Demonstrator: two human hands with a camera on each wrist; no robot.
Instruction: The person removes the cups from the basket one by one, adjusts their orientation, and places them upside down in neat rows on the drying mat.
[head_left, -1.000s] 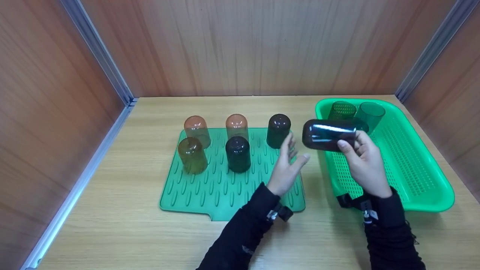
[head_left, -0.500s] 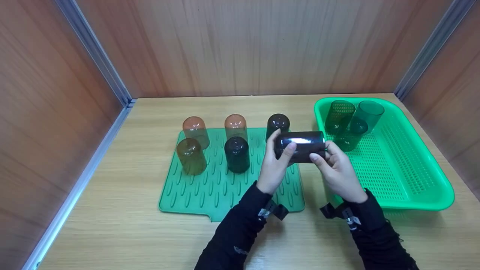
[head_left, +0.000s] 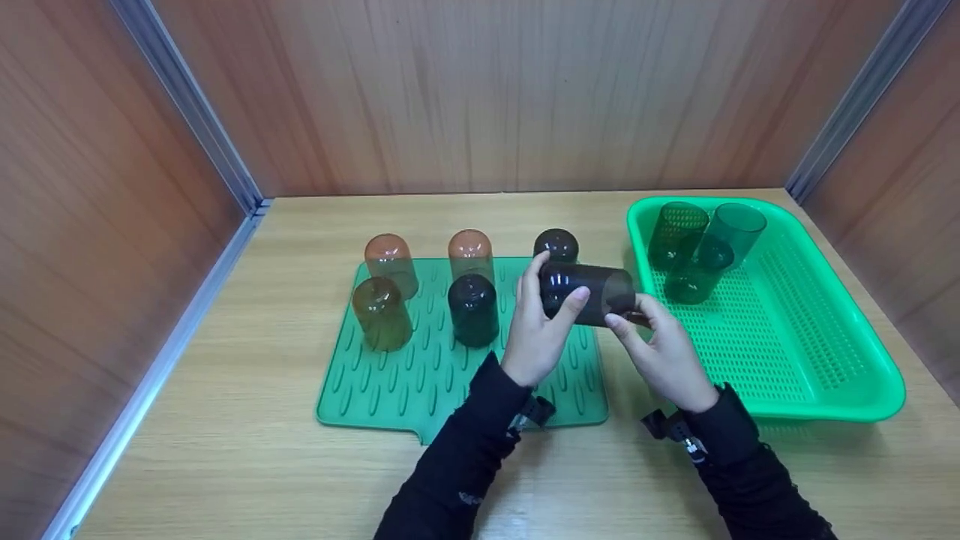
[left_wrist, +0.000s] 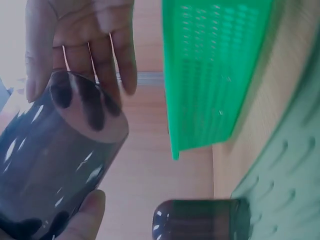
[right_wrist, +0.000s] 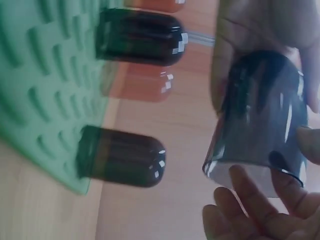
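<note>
Above the right side of the green ridged drying mat (head_left: pixel 390 397) is a dark, see-through cup (head_left: pixel 581 292), lying sideways with its mouth to the right. My left hand (head_left: pixel 536 341) grips the base end, thumb on the near side. At the mouth, my right hand (head_left: pixel 664 352) pinches the rim; in the right wrist view its fingertips (right_wrist: pixel 240 175) reach the opening. Upside down on the mat stand several cups: an amber one (head_left: pixel 382 315), a dark one (head_left: pixel 474 311), two orange ones at the back, and another dark one (head_left: pixel 556 244), partly hidden behind the held cup.
At the right sits a green perforated basket (head_left: pixel 862 375). Two green cups, an olive-tinted one (head_left: pixel 679 232) and a bluer one (head_left: pixel 739 229), lean at its far left corner. Wood-grain walls (head_left: pixel 525 97) close off the back and sides of the tabletop (head_left: pixel 225 390).
The right hand has carried the dark cup left from over the basket to the mat. The left hand has taken hold of its base, and the mouth has turned slightly down and toward me.
</note>
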